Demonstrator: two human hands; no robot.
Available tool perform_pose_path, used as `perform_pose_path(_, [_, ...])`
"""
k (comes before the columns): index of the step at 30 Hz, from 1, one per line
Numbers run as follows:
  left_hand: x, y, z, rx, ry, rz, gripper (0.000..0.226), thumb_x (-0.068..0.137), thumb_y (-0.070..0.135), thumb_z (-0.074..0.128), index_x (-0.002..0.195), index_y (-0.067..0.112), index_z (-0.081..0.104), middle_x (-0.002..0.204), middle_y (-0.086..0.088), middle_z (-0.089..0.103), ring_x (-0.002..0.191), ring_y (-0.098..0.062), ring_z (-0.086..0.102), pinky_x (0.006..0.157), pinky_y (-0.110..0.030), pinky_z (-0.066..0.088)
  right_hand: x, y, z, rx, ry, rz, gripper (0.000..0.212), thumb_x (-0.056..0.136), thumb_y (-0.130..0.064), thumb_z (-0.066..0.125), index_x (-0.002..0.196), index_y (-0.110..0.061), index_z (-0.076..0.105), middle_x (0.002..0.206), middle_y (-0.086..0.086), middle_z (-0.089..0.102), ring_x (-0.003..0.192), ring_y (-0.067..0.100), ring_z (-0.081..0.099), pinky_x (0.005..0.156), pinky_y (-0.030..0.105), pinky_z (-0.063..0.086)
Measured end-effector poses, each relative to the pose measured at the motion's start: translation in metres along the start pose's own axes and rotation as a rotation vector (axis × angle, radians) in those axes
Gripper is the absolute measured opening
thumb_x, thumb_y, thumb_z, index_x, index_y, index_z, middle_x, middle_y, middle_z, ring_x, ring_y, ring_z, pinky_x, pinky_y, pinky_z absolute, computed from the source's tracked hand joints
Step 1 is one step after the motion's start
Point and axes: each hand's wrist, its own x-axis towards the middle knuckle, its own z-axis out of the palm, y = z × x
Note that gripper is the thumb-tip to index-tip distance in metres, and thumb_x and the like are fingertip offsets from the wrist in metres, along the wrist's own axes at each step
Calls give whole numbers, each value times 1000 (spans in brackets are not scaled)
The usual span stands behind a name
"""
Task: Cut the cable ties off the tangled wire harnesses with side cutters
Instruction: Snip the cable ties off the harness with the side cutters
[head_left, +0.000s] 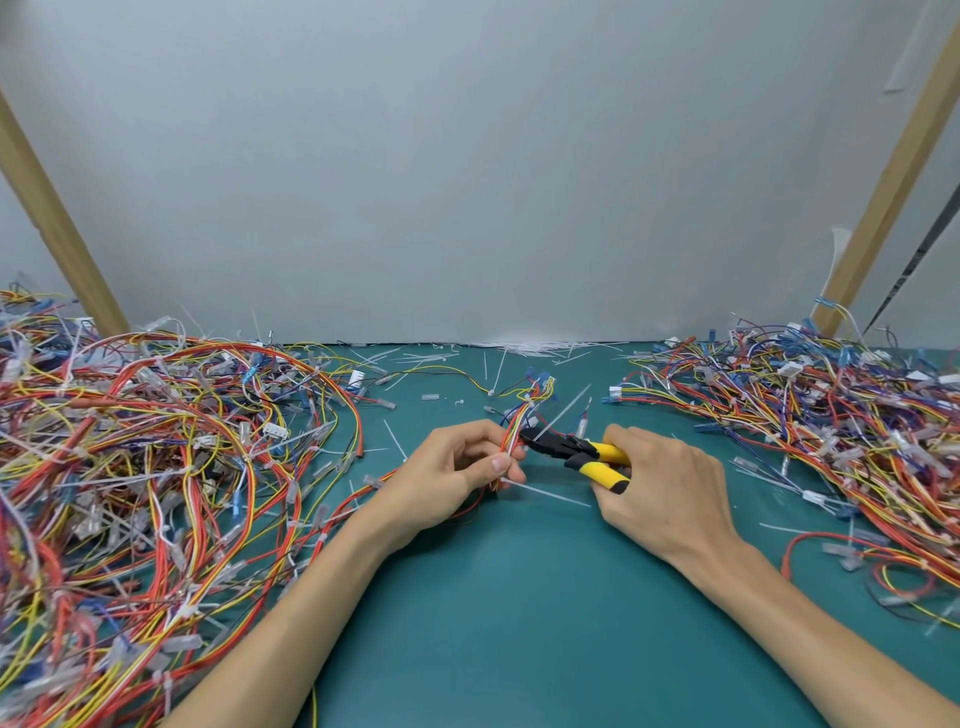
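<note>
My left hand (457, 470) pinches a small wire harness (524, 410) of red, yellow, white and blue wires above the green mat. My right hand (660, 488) grips the side cutters (576, 449), black jaws with yellow handles. The jaws point left and sit at a white cable tie (561, 413) on the harness, right beside my left fingertips. The tie's long tail sticks up to the right. A second white cable tie tail (545, 491) juts out below my left hand.
A big tangled heap of harnesses (145, 467) fills the left side, and another heap (831, 426) the right. Cut white ties (540, 347) lie along the mat's far edge by the grey wall. Wooden posts (57, 218) stand at both back corners. The green mat (519, 623) lies between my forearms.
</note>
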Motion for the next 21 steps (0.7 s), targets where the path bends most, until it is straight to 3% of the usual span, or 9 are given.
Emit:
perform_pose_path(5, [-1, 1, 0, -1, -4, 1, 11, 98, 2, 52, 95, 7, 61, 84, -1, 70, 92, -1, 64, 83, -12, 43, -1, 0, 1, 8, -26, -29, 21, 77, -40, 64, 78, -25, 49, 68, -6, 50, 64, 20, 42, 52, 30, 25])
perform_pose_path(8, [-1, 1, 0, -6, -8, 1, 11, 98, 1, 52, 95, 7, 60, 85, -2, 70, 95, 1, 64, 82, -11, 43, 0, 0, 1, -4, -31, -9, 24, 78, -44, 61, 74, -24, 47, 64, -6, 52, 60, 21, 41, 49, 28, 24])
perform_pose_path(12, [0, 1, 0, -1, -10, 2, 12, 98, 2, 52, 94, 9, 61, 85, 0, 71, 94, -2, 64, 82, -12, 43, 0, 0, 0, -7, -30, -5, 25, 77, -45, 61, 73, -24, 46, 62, -6, 52, 58, 21, 40, 48, 27, 22])
perform_pose_path(17, [-1, 0, 0, -6, -7, 3, 12, 98, 2, 52, 95, 8, 61, 82, 4, 71, 105, -9, 64, 85, -15, 45, -1, 0, 0, 19, -18, -20, 22, 77, -43, 64, 77, -25, 51, 68, -5, 53, 63, 22, 48, 50, 29, 31])
perform_pose_path(21, [0, -1, -1, -2, -11, 5, 11, 98, 2, 51, 96, 7, 61, 83, 3, 71, 109, -5, 64, 86, -13, 44, -1, 0, 1, 22, -14, -5, 25, 77, -44, 62, 72, -24, 48, 63, -5, 52, 58, 21, 41, 48, 28, 27])
